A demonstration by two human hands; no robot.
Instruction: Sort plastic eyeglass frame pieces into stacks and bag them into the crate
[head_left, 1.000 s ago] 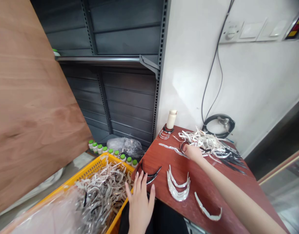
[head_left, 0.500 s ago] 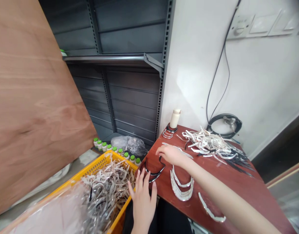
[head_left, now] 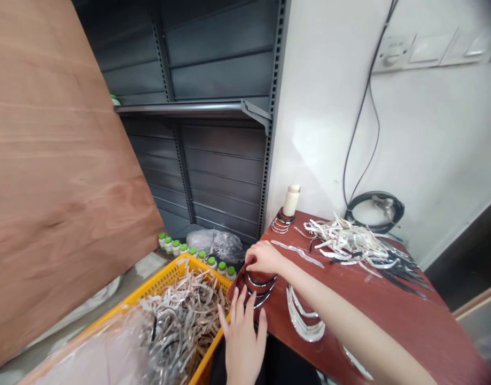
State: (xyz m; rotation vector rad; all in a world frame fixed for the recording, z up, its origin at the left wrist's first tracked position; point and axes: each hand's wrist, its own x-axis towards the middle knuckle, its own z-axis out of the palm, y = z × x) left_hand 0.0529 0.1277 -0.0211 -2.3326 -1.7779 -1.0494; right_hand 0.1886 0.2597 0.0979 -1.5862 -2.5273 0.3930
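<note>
My right hand [head_left: 264, 258] rests on a small stack of black curved bands [head_left: 260, 286] at the near left corner of the red-brown table [head_left: 389, 315], its fingers curled over the top band. My left hand [head_left: 243, 331] lies flat with fingers spread at the table's near edge, fingertips touching the same black bands. A stack of white curved bands [head_left: 305, 321] sits just to the right. A loose heap of white and black bands [head_left: 349, 243] lies farther back on the table.
A yellow crate [head_left: 169, 278] full of tangled pale bands stands left of the table, partly under clear plastic. Green-capped bottles [head_left: 189, 251] line the floor behind it. A cream bottle [head_left: 291, 200], coiled cable [head_left: 373, 208], dark shelving and a leaning plywood sheet [head_left: 56, 160] surround.
My right hand moved from the far heap, carrying a black band, to the black stack at the near left corner. My left hand stayed at the table edge. The view shifted slightly.
</note>
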